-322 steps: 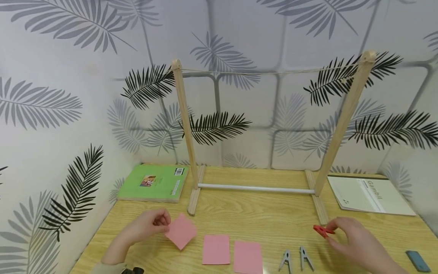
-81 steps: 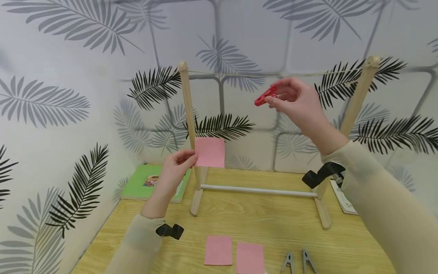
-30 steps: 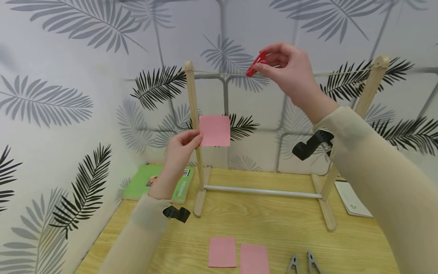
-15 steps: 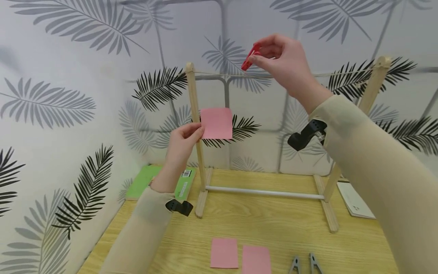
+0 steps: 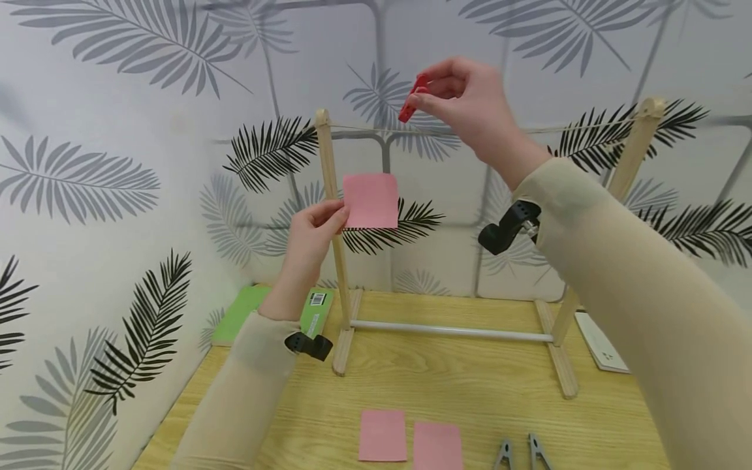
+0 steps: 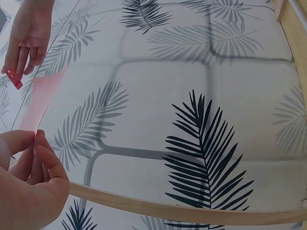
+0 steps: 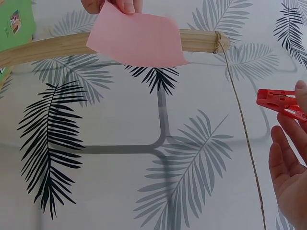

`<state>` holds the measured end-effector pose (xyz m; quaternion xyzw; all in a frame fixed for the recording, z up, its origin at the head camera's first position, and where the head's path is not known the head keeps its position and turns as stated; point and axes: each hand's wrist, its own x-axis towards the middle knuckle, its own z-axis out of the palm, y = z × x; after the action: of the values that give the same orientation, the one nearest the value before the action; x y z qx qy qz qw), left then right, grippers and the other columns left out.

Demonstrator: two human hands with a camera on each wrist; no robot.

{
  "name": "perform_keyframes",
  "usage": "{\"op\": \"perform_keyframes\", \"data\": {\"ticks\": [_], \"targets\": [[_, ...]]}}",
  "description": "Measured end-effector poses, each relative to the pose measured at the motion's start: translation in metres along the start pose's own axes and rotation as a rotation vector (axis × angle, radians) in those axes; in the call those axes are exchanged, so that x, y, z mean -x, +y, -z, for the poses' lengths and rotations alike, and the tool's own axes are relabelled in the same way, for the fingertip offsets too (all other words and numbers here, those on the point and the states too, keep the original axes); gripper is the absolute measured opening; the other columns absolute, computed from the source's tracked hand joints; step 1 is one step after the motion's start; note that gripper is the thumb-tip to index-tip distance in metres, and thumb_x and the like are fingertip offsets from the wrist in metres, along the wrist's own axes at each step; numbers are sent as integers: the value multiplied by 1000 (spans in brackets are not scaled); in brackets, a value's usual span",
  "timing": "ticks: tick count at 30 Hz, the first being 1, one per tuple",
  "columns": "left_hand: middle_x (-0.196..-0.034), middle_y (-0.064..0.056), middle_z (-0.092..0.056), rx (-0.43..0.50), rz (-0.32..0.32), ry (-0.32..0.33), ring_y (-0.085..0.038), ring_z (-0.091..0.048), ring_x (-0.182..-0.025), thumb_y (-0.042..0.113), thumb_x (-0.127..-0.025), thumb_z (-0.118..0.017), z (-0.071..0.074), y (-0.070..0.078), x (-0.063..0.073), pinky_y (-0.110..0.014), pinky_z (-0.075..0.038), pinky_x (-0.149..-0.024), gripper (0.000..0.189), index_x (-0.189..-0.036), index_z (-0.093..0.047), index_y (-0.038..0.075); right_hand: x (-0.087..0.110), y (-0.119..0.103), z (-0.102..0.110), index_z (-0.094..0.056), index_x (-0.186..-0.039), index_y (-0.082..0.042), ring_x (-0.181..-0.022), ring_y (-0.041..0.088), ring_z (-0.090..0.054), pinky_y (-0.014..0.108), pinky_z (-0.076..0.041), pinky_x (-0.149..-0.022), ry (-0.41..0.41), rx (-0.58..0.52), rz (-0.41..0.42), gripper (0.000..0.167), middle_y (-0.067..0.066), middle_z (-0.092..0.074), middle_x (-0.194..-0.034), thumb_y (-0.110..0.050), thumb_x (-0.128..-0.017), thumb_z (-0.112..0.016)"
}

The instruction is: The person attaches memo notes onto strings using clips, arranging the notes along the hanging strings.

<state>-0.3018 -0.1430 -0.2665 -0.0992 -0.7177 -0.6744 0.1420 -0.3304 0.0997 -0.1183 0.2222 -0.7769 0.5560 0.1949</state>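
Far left, a green book (image 5: pixel 237 316) lies on the table (image 5: pixel 470 391), partly behind the left forearm. Left hand (image 5: pixel 311 232) is raised, thumb and fingers pinching a pink sheet (image 5: pixel 371 201) by its left edge near the lower corner. Sheet is up in the air, below the string (image 7: pixel 244 124); from the head view it's just right of the frame's left post (image 5: pixel 327 160). Two more pink sheets (image 5: pixel 383 435) lie side by side at the table front. Red clothespin (image 5: pixel 412 101) is higher than the held sheet, gripped between thumb and fingers of the right hand (image 5: pixel 470 98); right wrist view shows it near the string. Front right: two gray clothespins (image 5: pixel 534 445). Back right: white notebook (image 5: pixel 599 343), partly hidden by the right sleeve.
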Motion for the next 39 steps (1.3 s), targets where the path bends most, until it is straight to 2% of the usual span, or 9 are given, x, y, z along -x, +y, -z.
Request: {"op": "perform_keyframes", "data": {"ticks": [6, 15, 21, 29, 35, 39], "targets": [[-98, 3, -67, 0, 14, -8, -6, -61, -83, 16, -97, -64, 0, 2, -2, -21, -52, -80, 31, -122, -67, -1, -2, -1, -9, -66, -118, -9, -92, 10, -62, 23, -44, -81, -10, 61, 28, 36, -5, -72, -96, -22, -87, -77], [-96, 4, -66, 0, 13, -24, -7, -59, -84, 17, -97, -64, -1, 4, -5, -22, -50, -79, 31, -122, -67, -1, -4, -3, -18, -66, -112, -8, -91, 12, -64, 24, -48, -88, -41, 123, 53, 29, -2, -73, -96, -21, -88, -76], [-98, 4, -66, 18, 14, -43, -7, -60, -86, 17, -98, -64, -3, 4, -7, -20, -50, -80, 31, -124, -67, 1, -7, -3, -20, -67, -111, -8, -90, 8, -63, 24, -47, -87, -42, 166, 65, 27, -3, -72, -96, -22, -89, -75], [-111, -5, -66, 0, 19, -50, -9, -61, -94, 18, -98, -63, -7, 10, -8, -20, -51, -85, 32, -126, -66, 1, -8, -3, -21, -66, -113, -7, -93, 10, -61, 24, -46, -89, -56, 238, 50, 29, 0, -70, -99, -25, -91, -73], [-110, -4, -66, 20, 21, -50, -8, -62, -92, 17, -98, -63, -9, 9, -10, -22, -52, -87, 32, -126, -65, 0, -8, -4, -26, -66, -113, -4, -93, 12, -63, 23, -48, -88, -65, 247, 50, 29, 2, -69, -100, -23, -92, -71], [-109, -4, -66, 30, 16, -55, -8, -62, -92, 16, -98, -62, -10, 8, -11, -19, -51, -84, 32, -125, -65, -1, -8, -5, -29, -66, -114, -4, -91, 11, -63, 22, -49, -87, -72, 274, 47, 29, 4, -69, -103, -22, -92, -71]]}}
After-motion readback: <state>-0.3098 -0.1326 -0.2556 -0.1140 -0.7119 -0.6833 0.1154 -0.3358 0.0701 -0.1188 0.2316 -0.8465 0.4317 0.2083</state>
